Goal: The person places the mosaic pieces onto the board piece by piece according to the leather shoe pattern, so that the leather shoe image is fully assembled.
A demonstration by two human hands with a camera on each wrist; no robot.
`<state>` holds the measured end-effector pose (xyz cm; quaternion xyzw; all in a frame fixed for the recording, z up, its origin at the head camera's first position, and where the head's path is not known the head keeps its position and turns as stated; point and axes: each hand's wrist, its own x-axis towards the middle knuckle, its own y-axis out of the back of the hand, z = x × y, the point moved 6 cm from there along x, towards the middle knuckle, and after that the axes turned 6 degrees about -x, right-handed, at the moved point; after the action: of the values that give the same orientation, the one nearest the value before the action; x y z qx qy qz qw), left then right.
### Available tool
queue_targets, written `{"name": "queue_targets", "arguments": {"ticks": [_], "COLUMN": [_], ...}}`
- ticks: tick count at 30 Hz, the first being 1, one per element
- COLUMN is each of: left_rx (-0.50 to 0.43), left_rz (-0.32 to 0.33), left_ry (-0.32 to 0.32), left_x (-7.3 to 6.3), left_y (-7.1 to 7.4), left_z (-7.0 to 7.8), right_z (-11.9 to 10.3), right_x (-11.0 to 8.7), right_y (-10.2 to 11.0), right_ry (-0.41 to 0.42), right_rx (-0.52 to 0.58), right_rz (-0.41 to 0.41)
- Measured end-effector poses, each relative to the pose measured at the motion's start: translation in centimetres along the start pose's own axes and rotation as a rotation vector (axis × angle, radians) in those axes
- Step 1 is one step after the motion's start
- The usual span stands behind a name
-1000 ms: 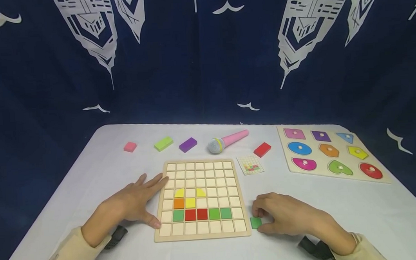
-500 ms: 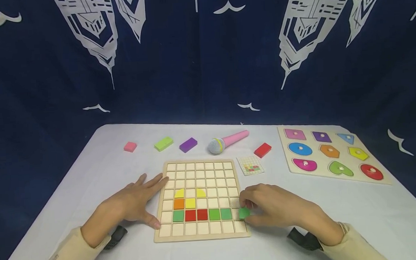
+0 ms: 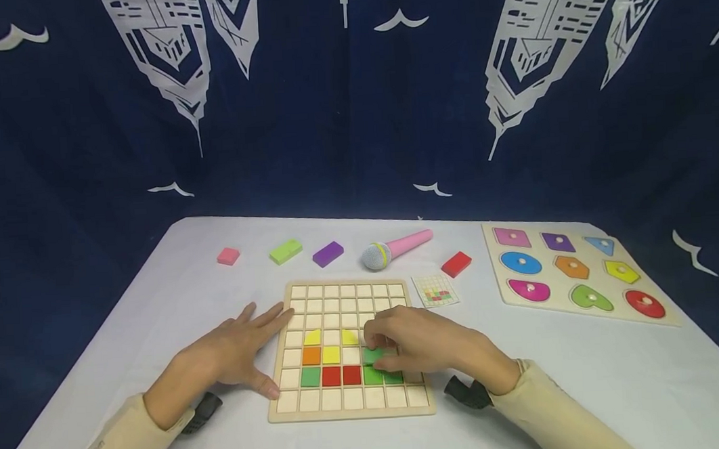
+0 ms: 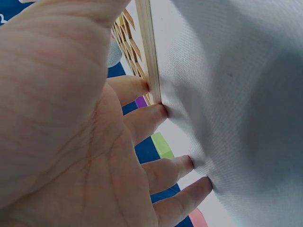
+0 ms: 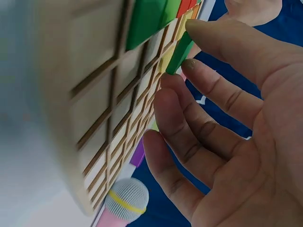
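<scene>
A square wooden grid board (image 3: 352, 414) lies on the white table, with several coloured tiles in its cells. My left hand (image 3: 228, 353) rests at its left edge, fingers spread and straight, fingertips on the frame and the cloth. Between thumb and fingertips my right hand (image 3: 423, 340) pinches a green square tile (image 5: 180, 54), tilted close over the board. In the head view this tile overlaps the row above the lower green tiles. A row with a green tile (image 3: 310, 377), two red tiles (image 3: 341, 375) and further green ones runs below. An orange tile (image 3: 311, 356) and yellow pieces (image 3: 331, 355) sit above it.
Behind the board lie a pink block (image 3: 228, 256), a lime block (image 3: 286, 251), a purple block (image 3: 328, 254), a toy microphone (image 3: 396, 249) and a red block (image 3: 456, 264). A pattern card (image 3: 435, 291) is at the board's upper right. A shape puzzle (image 3: 581, 270) lies at far right.
My right hand has picked up the green tile from the table at the board's right side and carried it left over the board. My left hand has stayed at the left edge.
</scene>
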<state>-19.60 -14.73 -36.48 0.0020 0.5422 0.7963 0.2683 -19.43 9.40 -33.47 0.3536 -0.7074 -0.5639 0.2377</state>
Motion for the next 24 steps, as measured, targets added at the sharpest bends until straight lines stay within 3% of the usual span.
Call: {"name": "queue_targets", "arguments": {"ticks": [6, 12, 24], "left_rx": [-0.007, -0.011, 0.001], "left_rz": [0.001, -0.005, 0.007], "left_ry": [0.003, 0.004, -0.007], "left_x": [0.0, 0.0, 0.0], "left_y": [-0.1, -0.2, 0.0], "left_z": [0.0, 0.1, 0.1], "right_z": [-0.9, -1.1, -1.7], "right_x": [1.8, 2.6, 3.3], "right_y": [-0.5, -1.3, -1.3], "right_ry": [0.053, 0.036, 0.018], "right_rx": [-0.011, -0.033, -0.119], "right_rz": [-0.009, -0.045, -0.016]}}
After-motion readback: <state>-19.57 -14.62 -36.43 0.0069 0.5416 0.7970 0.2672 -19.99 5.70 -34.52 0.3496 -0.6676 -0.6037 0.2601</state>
